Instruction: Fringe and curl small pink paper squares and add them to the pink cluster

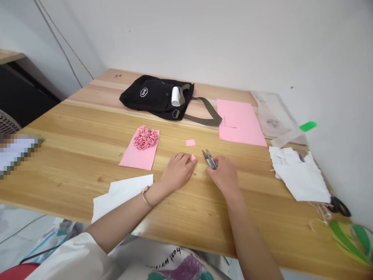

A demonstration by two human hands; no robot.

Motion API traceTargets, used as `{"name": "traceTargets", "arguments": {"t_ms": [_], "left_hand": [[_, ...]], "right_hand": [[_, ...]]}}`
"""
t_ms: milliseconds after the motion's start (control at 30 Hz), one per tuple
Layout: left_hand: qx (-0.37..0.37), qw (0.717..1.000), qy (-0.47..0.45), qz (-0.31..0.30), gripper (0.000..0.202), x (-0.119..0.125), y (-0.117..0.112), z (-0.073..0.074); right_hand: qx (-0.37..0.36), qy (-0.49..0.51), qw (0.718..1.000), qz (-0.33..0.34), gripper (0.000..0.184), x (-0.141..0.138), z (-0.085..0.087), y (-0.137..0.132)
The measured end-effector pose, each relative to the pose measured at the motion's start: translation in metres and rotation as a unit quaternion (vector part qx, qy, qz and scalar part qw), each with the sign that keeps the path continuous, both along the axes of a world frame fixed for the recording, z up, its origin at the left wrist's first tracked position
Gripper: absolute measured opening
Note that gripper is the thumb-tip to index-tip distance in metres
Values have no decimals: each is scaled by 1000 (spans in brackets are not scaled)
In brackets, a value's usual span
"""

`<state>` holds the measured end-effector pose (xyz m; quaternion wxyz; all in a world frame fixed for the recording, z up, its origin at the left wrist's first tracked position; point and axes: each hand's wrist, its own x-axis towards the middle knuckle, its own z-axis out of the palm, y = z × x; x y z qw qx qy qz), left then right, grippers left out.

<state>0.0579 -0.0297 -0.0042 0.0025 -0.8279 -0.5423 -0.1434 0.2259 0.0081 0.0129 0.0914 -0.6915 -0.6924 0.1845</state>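
Wood-grain table [192, 210]. From left hand [179, 171]: black cloth bag [157, 97] at eleven o'clock, white oval logo [143, 92], letters unclear; white shirt [157, 258] at six, partly legible "hant"; right hand [224, 175] at three, gripping blue-handled metal snips [209, 157]. Left fingertips pinch small pink paper scrap [192, 157].

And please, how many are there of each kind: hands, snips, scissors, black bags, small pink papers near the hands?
Hands: 2 (left hand, right hand)
Snips: 1
Scissors: 1 (handles visible)
Black bag: 1
Small pink papers: 2 (loose piece, touched piece)
Total: 7
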Motion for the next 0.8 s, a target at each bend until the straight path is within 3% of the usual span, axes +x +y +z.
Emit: {"name": "traceTargets", "arguments": {"t_ms": [333, 433, 533, 600, 700, 800], "left_hand": [[0, 999, 34, -11, 35, -1, 0, -3], [-2, 999, -31, 6, 32, -4, 2, -3], [-22, 981, -190, 32, 24, -7, 4, -3], [-54, 939, -333, 64, 15, -8, 6, -1], [-115, 838, -518, 128, 12, -5, 7, 2], [-172, 737, -636, 153, 23, 0, 7, 7]], "right_hand": [[-8, -11, 1000, -1, 25, 1, 3, -1], [2, -23, 1000, 10, 25, 0, 4, -1], [8, -37, 999, 17, 21, -1, 4, 0], [13, -5, 1000, 4, 14, -2, 2, 0], [19, 161, 986, -39, 5, -5, -4, 1], [-62, 392, 916, -63, 10, -11, -8, -1]]}}
